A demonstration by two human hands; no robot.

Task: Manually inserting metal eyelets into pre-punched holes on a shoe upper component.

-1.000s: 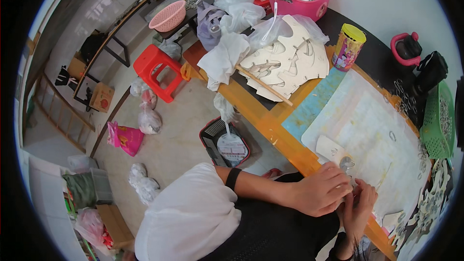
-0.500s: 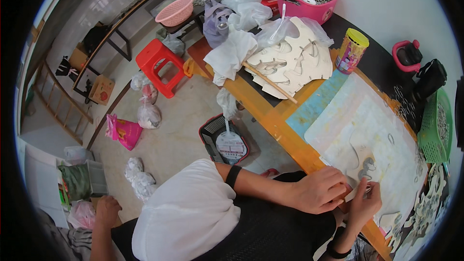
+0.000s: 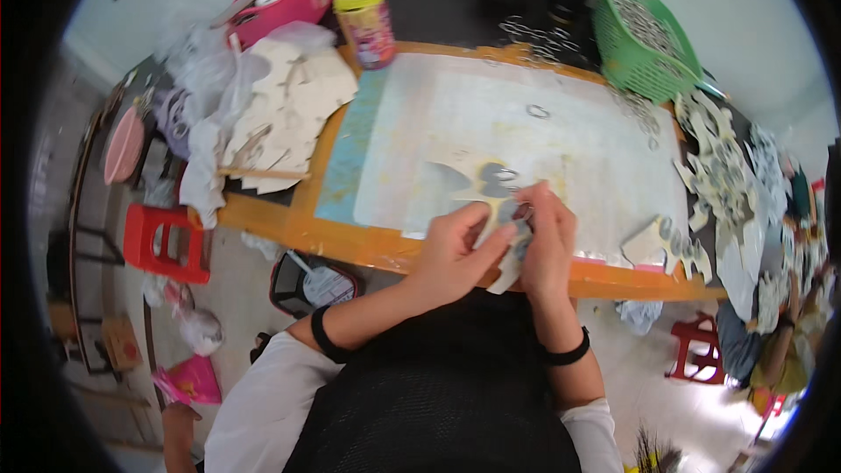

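Note:
Both hands meet over the near edge of the work table, around a cream cut-out sheet piece [image 3: 496,177] with grey rounded parts. My left hand [image 3: 455,250] grips its near part between thumb and bent fingers. My right hand [image 3: 547,241] has its fingertips pinched beside it, on what looks like a small metal ring [image 3: 524,211], partly hidden by the fingers. More wire rings [image 3: 538,111] lie on the pale sheet [image 3: 464,114] beyond the hands. Another cream cut-out piece [image 3: 667,245] lies to the right of my right hand.
A green basket [image 3: 644,44] of metal parts stands at back right, by a pile of cut-outs [image 3: 723,158]. Stacked cream sheets [image 3: 289,105], a yellow-lidded canister [image 3: 365,26] and a pink basket [image 3: 298,0] stand left. Another person's hand [image 3: 181,425] shows at lower left.
The view has swung to the right, bringing the table to the middle. Both hands have closed in on the cut-out piece; my left hand now grips it.

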